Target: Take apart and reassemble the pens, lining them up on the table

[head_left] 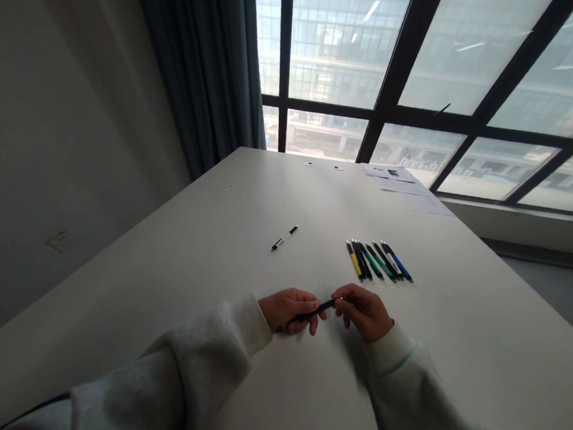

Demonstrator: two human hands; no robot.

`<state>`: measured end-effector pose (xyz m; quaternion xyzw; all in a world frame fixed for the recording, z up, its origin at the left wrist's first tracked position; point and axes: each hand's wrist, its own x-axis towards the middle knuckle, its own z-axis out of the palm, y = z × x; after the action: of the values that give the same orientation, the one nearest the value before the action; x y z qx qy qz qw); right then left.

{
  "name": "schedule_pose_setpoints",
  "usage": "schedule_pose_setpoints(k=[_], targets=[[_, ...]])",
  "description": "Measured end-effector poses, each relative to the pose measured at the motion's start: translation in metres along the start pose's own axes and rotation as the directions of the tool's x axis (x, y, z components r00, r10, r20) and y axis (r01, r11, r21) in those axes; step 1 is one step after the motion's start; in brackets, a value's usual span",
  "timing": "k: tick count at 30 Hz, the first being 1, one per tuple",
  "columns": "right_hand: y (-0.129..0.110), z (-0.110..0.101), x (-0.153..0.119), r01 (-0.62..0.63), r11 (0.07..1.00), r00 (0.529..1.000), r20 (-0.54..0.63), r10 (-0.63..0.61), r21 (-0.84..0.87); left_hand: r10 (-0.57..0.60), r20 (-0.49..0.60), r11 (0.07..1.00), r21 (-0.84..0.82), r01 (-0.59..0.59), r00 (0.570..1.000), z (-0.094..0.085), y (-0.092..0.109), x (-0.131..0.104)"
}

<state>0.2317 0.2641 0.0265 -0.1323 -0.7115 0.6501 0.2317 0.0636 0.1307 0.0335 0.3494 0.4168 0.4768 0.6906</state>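
Between my two hands is a black pen (326, 305), tilted up to the right above the white table. My left hand (291, 309) is closed around its barrel, with the thumb along the top. At the pen's upper right end, the fingers of my right hand (364, 311) pinch the tip; the exact contact is partly hidden by the fingers. Beyond my right hand lies a row of several pens (373, 261) with yellow, black, green, white and blue barrels. A single white and black pen (284, 238) lies apart, beyond my left hand.
The white table (203, 248) stretches away toward a large window (336, 45) with dark frames. Sheets of paper (394, 181) lie at its far right corner. Two small round fittings (338, 169) sit near the far edge. A dark curtain (205, 54) hangs at the back left.
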Motion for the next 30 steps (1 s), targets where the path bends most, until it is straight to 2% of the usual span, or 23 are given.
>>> schedule_pose_setpoints(k=[4,8,11,13,16,19,22,26,30], targets=[[-0.0047,0.0003,0.0005,-0.029,0.991,0.999,-0.041,0.024,-0.128,-0.011,-0.002,1.0,0.029,0.011,1.0,-0.0004,-0.0005,0.0005],[-0.0084,0.0011,0.0011,0.016,0.934,0.998,-0.048,-0.035,-0.356,-0.015,0.035,0.997,0.082,0.012,0.999,0.0004,0.0006,0.0011],[-0.0069,0.0013,0.0006,0.004,0.906,0.999,-0.04,-0.023,-0.424,-0.017,0.052,0.995,0.102,0.012,0.999,0.002,0.0024,0.001],[-0.0047,0.0014,-0.0002,-0.05,0.919,0.998,-0.042,0.036,-0.392,-0.015,0.051,0.994,0.106,0.009,0.999,0.0026,0.0032,0.0008],[-0.0029,0.0012,-0.0007,-0.107,0.968,0.994,-0.058,0.097,-0.225,-0.004,0.037,0.995,0.1,0.0,0.999,0.0021,0.0028,0.0007],[-0.0055,-0.0001,-0.0001,-0.058,0.998,0.998,-0.036,0.057,-0.015,0.008,0.02,0.998,0.066,-0.009,1.0,0.0005,0.0005,0.0011],[-0.0094,-0.0011,0.001,-0.03,0.996,0.999,0.037,0.027,0.078,0.008,-0.003,1.0,0.021,-0.008,1.0,-0.0002,-0.0017,0.0014],[-0.0083,0.0004,0.0017,-0.068,0.997,0.998,0.003,0.068,0.018,-0.003,-0.025,1.0,0.003,0.003,1.0,0.0005,-0.0023,0.0012],[-0.0043,0.0021,0.0019,-0.066,0.983,0.997,-0.045,0.059,-0.17,-0.013,-0.002,0.999,0.05,0.013,1.0,0.0003,-0.002,0.0012]])
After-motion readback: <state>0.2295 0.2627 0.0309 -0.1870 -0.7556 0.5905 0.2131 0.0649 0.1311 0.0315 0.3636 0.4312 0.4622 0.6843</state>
